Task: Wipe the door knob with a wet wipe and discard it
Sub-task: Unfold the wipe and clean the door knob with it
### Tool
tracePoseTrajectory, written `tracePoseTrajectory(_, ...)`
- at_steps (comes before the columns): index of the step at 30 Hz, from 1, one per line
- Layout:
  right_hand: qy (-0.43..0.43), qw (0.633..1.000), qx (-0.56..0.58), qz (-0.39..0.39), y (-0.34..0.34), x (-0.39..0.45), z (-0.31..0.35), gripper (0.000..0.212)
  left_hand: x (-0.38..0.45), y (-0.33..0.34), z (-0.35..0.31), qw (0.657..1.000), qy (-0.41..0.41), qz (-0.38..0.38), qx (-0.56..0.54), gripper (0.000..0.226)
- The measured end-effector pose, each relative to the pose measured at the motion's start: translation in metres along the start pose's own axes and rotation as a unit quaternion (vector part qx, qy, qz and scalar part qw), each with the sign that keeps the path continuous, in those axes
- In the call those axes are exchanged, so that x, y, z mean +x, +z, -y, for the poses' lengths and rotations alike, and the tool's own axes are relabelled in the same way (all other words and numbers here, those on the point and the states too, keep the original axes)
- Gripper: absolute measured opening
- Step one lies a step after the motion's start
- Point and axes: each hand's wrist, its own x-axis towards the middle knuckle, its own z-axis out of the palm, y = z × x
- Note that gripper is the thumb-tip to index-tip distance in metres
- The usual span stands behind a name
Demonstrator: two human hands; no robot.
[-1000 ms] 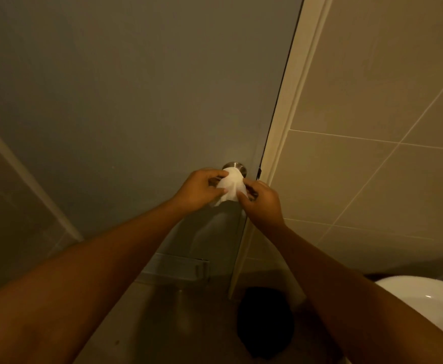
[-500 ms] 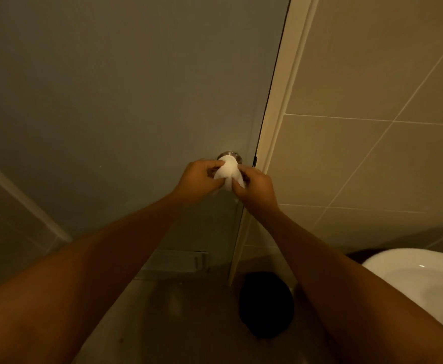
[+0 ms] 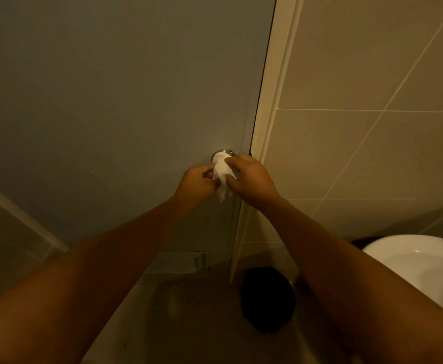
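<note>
Both hands pinch the wet wipe [image 3: 221,172] draped over the door knob [image 3: 224,153]: left hand [image 3: 198,183] left of the knob, right hand [image 3: 252,179] right. A loose pinch could drop the dangling wipe.

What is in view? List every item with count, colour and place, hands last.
door: one, grey, left and centre, shut.
door knob: one, metal, at the door's right edge, mostly covered.
wet wipe: one, white, draped over the knob.
door frame: one, cream, right of the door.
wall tiles: beige, right.
basin: one, white, lower right, partly seen.
dark round object: one, black, on the floor, unclear.
left hand: pinching the wipe.
right hand: pinching the wipe.
</note>
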Motion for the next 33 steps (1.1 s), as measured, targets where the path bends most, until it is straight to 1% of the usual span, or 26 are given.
tracePoseTrajectory(2, 0.007, 1.0, 0.016, -0.011, 0.002, -0.002, 0.0, 0.043, -0.002, 0.0, 0.0, 0.999, 0.027, -0.017, 0.0, 0.036)
tracePoseTrajectory(4, 0.045, 0.995, 0.083, -0.04, 0.01, -0.01, -0.001, 0.039, -0.002, -0.001, -0.002, 0.997, 0.063, -0.03, 0.012, 0.038)
tracePoseTrajectory(7, 0.112, 0.974, 0.188, -0.065, 0.023, -0.021, 0.0, 0.029, 0.002, -0.005, -0.002, 0.991, 0.122, -0.022, 0.043, 0.039)
tracePoseTrajectory(10, 0.129, 0.969, 0.197, -0.068, 0.03, -0.022, 0.0, 0.022, 0.001, -0.005, -0.004, 0.99, 0.135, -0.017, 0.044, 0.041)
tracePoseTrajectory(12, 0.123, 0.973, 0.186, -0.058, 0.027, -0.02, 0.0, 0.025, 0.002, -0.002, -0.003, 0.992, 0.114, -0.035, 0.029, 0.044)
tracePoseTrajectory(13, 0.111, 0.978, 0.171, -0.054, 0.023, -0.018, -0.001, 0.028, 0.002, -0.002, -0.003, 0.996, 0.086, -0.04, 0.002, 0.046)
tracePoseTrajectory(15, 0.079, 0.989, 0.112, -0.05, 0.015, -0.013, -0.001, 0.038, 0.003, -0.001, 0.0, 0.998, 0.008, -0.02, -0.066, 0.048)
tracePoseTrajectory(17, 0.044, 0.997, 0.056, -0.038, 0.008, -0.006, 0.0, 0.044, 0.004, 0.001, 0.005, 0.992, -0.053, 0.003, -0.115, 0.046)
tracePoseTrajectory(19, 0.022, 0.999, 0.028, -0.02, 0.006, -0.001, 0.002, 0.044, 0.001, 0.004, 0.007, 0.978, -0.093, -0.009, -0.184, 0.045)
tracePoseTrajectory(20, 0.017, 1.0, 0.022, -0.015, 0.005, 0.0, 0.003, 0.043, 0.0, 0.006, 0.007, 0.974, -0.099, -0.019, -0.201, 0.044)
tracePoseTrajectory(21, 0.018, 1.0, 0.022, -0.012, 0.006, -0.001, 0.003, 0.043, -0.001, 0.007, 0.007, 0.977, -0.087, -0.032, -0.191, 0.044)
tracePoseTrajectory(23, 0.033, 0.998, 0.046, -0.026, 0.01, -0.005, 0.002, 0.042, -0.004, 0.008, 0.004, 0.987, -0.033, -0.055, -0.148, 0.044)
tracePoseTrajectory(26, 0.098, 0.983, 0.135, -0.073, 0.021, -0.011, 0.0, 0.037, -0.006, 0.001, -0.006, 0.992, 0.05, -0.073, -0.087, 0.038)
tracePoseTrajectory(28, 0.136, 0.967, 0.201, -0.083, 0.026, -0.015, 0.002, 0.029, -0.006, -0.004, -0.013, 0.994, 0.093, -0.06, -0.015, 0.038)
tracePoseTrajectory(30, 0.15, 0.958, 0.226, -0.089, 0.029, -0.017, 0.004, 0.022, -0.003, -0.007, -0.015, 0.993, 0.107, -0.047, 0.025, 0.039)
tracePoseTrajectory(31, 0.155, 0.957, 0.227, -0.09, 0.029, -0.017, 0.004, 0.02, -0.002, -0.007, -0.015, 0.993, 0.102, -0.046, 0.025, 0.039)
tracePoseTrajectory(33, 0.164, 0.959, 0.215, -0.089, 0.025, -0.016, 0.002, 0.017, -0.003, -0.005, -0.013, 0.996, 0.066, -0.056, -0.015, 0.041)
